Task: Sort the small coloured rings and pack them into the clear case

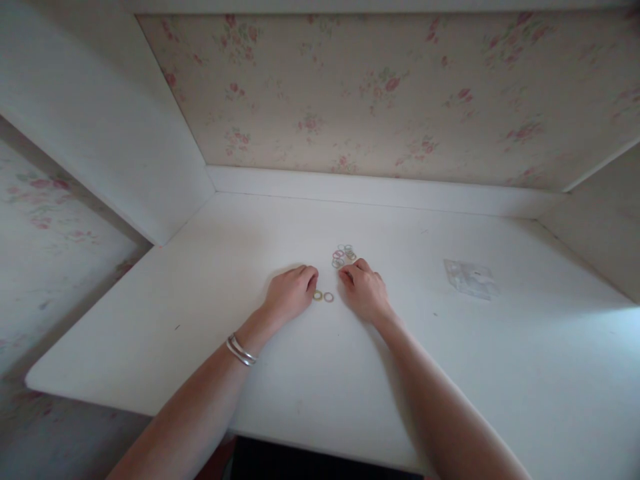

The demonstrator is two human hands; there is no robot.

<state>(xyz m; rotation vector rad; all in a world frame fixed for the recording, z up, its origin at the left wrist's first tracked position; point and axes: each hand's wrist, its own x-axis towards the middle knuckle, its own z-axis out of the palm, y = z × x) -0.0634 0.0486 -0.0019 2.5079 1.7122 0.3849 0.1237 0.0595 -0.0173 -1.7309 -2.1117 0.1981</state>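
Small pile of coloured rings (343,256) sits mid-frame on the white worktop (250,360), pinks, greens and yellows mixed, too small to count. My right hand (364,288) is just below it, fingers curled, fingertips at the pile's lower edge; can't tell if it's pinching a ring or only touching. Two loose rings (323,296) lie side by side in the gap between my hands, just below the pile. My left hand (291,291) is knuckles-up, fingers curled under, its tips right against the yellow one of the pair; can't tell if anything is gripped. Silver bangles (241,350) on my left wrist. Clear plastic bag (471,278) lies flat at right of centre, well apart from the rings. Floral wallpaper (380,87) fills the top of the frame behind the worktop.
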